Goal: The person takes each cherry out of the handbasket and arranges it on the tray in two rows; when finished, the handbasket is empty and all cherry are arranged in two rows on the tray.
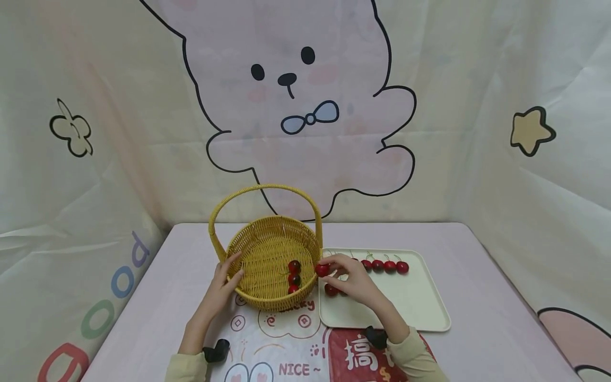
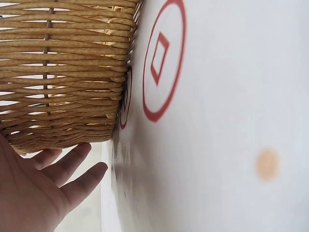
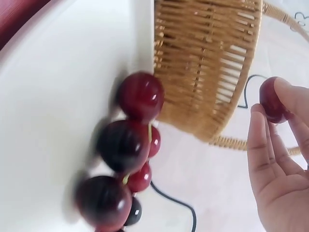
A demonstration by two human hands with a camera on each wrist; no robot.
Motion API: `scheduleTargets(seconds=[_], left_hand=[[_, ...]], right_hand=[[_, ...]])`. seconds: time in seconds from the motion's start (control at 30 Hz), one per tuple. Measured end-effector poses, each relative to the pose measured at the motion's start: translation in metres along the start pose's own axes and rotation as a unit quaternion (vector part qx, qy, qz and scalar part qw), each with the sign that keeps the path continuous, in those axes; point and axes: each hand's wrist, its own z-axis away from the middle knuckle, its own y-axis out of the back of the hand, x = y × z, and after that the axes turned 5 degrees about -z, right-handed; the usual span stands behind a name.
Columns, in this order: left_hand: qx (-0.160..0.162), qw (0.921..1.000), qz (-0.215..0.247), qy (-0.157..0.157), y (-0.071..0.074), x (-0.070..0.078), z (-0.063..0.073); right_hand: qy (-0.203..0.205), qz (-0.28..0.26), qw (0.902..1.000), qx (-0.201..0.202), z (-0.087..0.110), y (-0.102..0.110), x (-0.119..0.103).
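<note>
A yellow wicker basket (image 1: 253,302) with a tall arched handle stands on the table. My left hand (image 1: 220,289) holds its left rim, with the thumb and a finger over the edge; in the left wrist view, other fingers (image 2: 72,162) spread against the outside. Three dark red cherries (image 1: 294,279) lie in a line inside the basket, toward its right. My right hand (image 1: 355,281) pinches a cherry (image 1: 322,270) between thumb and fingertips beside the basket's right rim, above the tray's left edge. More cherries (image 3: 141,96) sit on the white tray (image 1: 406,302), partly hidden by that hand.
The tray stands close against the basket's right side. A row of several stemmed cherries (image 1: 390,267) runs along its back. The basket's handle (image 1: 267,187) arches high above its bowl. A printed mat (image 1: 296,366) covers the table's front, and cloth walls (image 1: 444,175) enclose the table.
</note>
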Motion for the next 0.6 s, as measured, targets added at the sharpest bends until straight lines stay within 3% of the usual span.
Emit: scheduleTargets(seconds=[0.13,0.37,0.5,0.6], left_hand=[[0.0,1.0,0.001,-0.001,0.001,0.0,0.0],[0.0,1.0,0.001,-0.005,0.001,0.0,0.0],[0.0,1.0,0.001,-0.004,0.001,0.0,0.0],[0.0,1.0,-0.001,-0.002,0.0,0.0,0.0]], right_hand=[[-0.007,0.009,0.9999,0.01,0.007,0.009,-0.002],[-0.024,0.024,0.9993,0.019,0.019,0.032,-0.023],[-0.035,0.035,0.9983,0.03,0.026,0.039,-0.018],[-0.045,0.042,0.9974,0.039,0.032,0.041,-0.001]])
